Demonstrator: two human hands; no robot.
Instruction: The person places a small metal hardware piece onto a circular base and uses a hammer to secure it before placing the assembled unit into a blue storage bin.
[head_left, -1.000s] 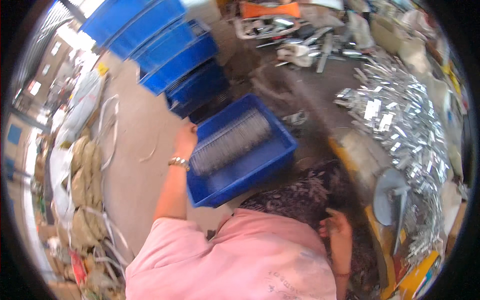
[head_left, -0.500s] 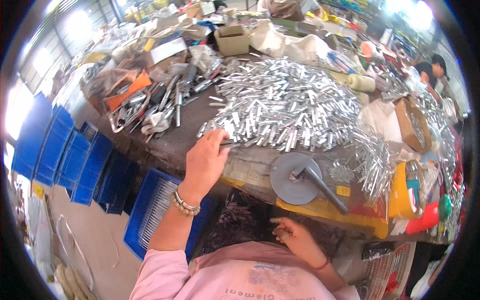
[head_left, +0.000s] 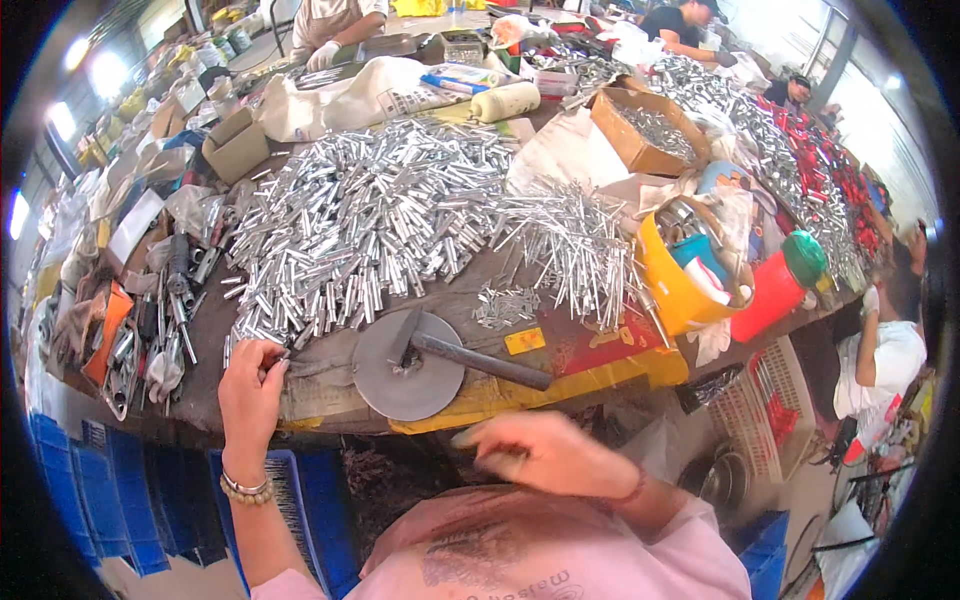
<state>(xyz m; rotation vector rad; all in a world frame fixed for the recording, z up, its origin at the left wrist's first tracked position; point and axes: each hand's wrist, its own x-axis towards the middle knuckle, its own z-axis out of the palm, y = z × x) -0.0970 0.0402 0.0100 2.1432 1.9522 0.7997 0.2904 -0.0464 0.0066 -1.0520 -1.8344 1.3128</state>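
**Left hand at the edge of the tube heap, right hand blurred above the lap**

The left hand [head_left: 250, 385] rests on the near edge of the dark workbench [head_left: 330, 385], its fingers curled around the nearest pieces at the lower-left fringe of a large heap of short silver metal tubes [head_left: 370, 215]. The fingertips pinch in against one or two tubes, though how many it has hold of is too small to tell. A beaded bracelet [head_left: 245, 490] circles the wrist.

The right hand [head_left: 545, 455] hangs below the bench edge, over the pink shirt [head_left: 560, 555]. It is smeared by motion; the fingers look loosely bent, and whether it holds anything cannot be told.

Between the two hands, on the bench, lies a round grey metal disc [head_left: 395, 380] with a dark bar [head_left: 480, 362] lying across it and pointing right. A smaller spread of thinner silver rods [head_left: 570, 240] sits right of the main heap, with a little cluster of small pieces [head_left: 505, 305] just in front. A yellow bucket [head_left: 675, 290] and a red container with a green lid [head_left: 775, 285] stand at the right end. Hand tools [head_left: 175, 300] crowd the left end. Blue crates [head_left: 300, 510] sit under the bench beside the left forearm. Other people work at the far side and at the right.
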